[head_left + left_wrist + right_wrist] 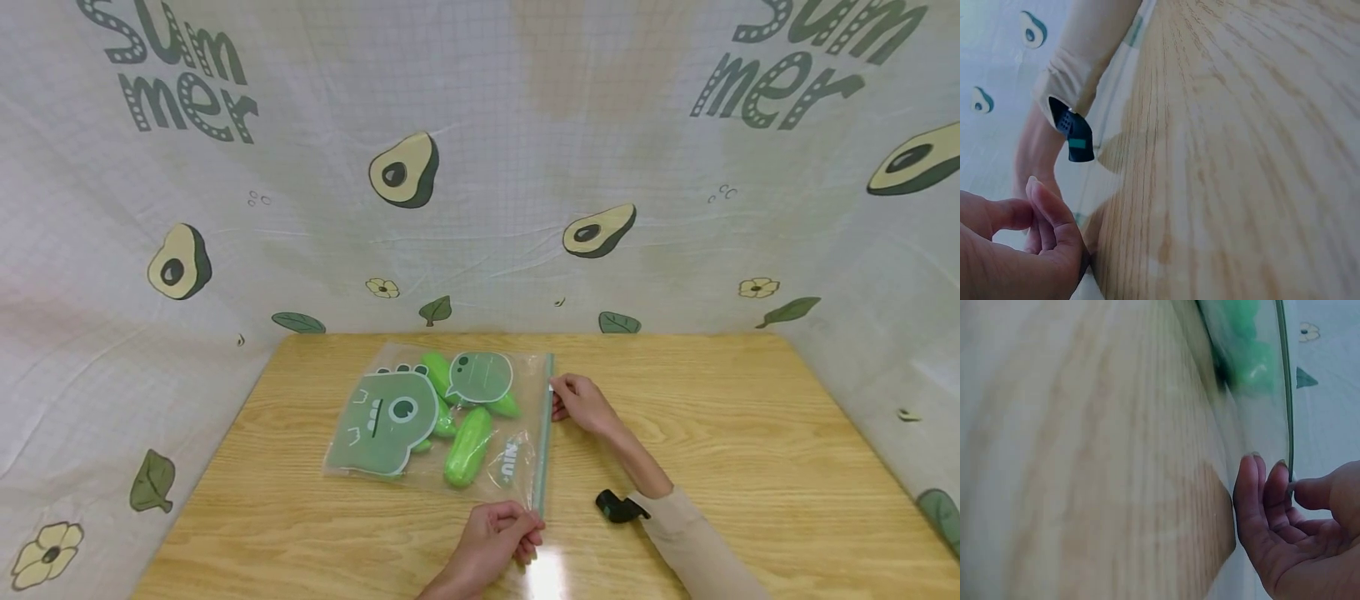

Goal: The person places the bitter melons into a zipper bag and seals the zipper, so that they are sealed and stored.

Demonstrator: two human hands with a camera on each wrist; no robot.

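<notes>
A clear zip bag (528,400) printed with a green one-eyed cartoon monster lies flat on the table. Inside it show several bright green, cucumber-shaped things (468,447), partly hidden behind the print. Along the bag's right side runs a green zip strip (545,450). At the strip's near end, my left hand (491,537) pinches the bag's corner between thumb and fingers. Higher up, toward the far end, my right hand (587,406) pinches the strip at a small pale tab (1291,486). The right wrist view has the green contents blurred behind the plastic.
The wooden table (712,417) stretches out on both sides of the bag. A white curtain (495,275) printed with avocados and leaves hangs behind and beside it. A black wrist camera (618,507) juts from my right sleeve (693,542).
</notes>
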